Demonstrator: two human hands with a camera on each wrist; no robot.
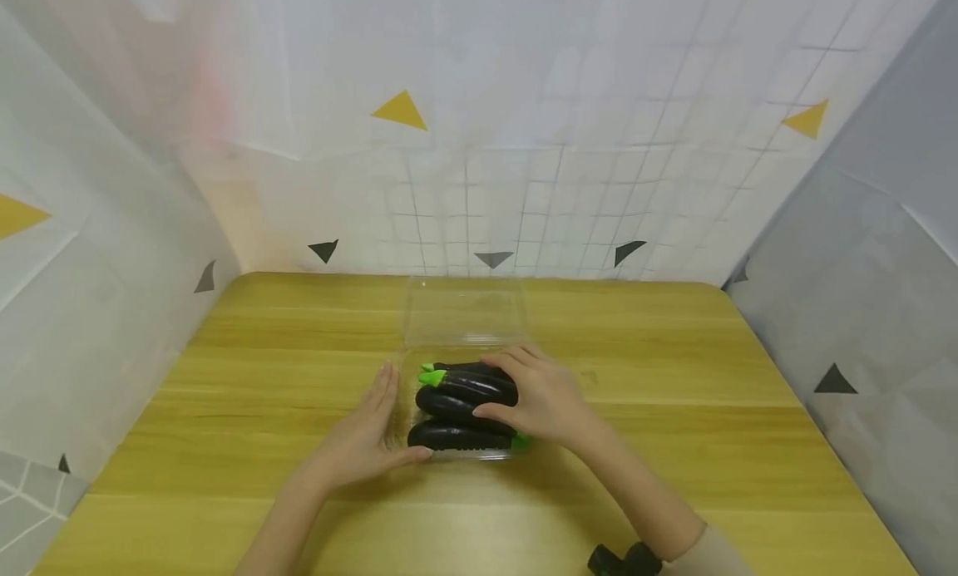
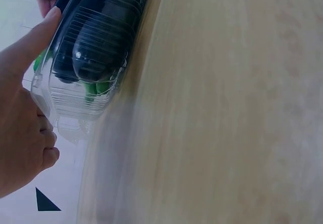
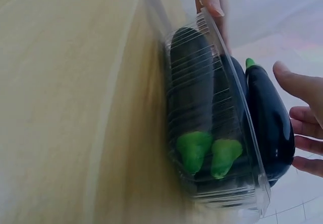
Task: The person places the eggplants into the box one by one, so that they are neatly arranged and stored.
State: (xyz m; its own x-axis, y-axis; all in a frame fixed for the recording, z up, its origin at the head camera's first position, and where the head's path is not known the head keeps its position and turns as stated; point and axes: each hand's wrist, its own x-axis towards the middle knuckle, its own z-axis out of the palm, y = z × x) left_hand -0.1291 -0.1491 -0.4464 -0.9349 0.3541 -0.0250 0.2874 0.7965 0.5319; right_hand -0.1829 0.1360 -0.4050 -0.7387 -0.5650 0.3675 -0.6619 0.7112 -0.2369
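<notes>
Glossy black eggplants (image 1: 449,436) with green caps fill a clear plastic clamshell box (image 1: 400,376) whose lid (image 1: 464,310) is folded back. One eggplant (image 3: 270,118) lies on top and stands above the rim. My left hand (image 1: 359,447) holds the box's near left corner, thumb at the front rim and fingers along the left side. Over the right part of the pile, my right hand (image 1: 550,401) arches around the upper eggplants. Its fingertips touch the top eggplant in the right wrist view, while the thumb (image 3: 292,80) stands a little off it.
The box sits on a wood-grain table (image 1: 262,352). Pale sheets with yellow and dark triangles form a back wall (image 1: 486,102) and side walls. A black object (image 1: 624,559) shows near my right wrist at the bottom edge.
</notes>
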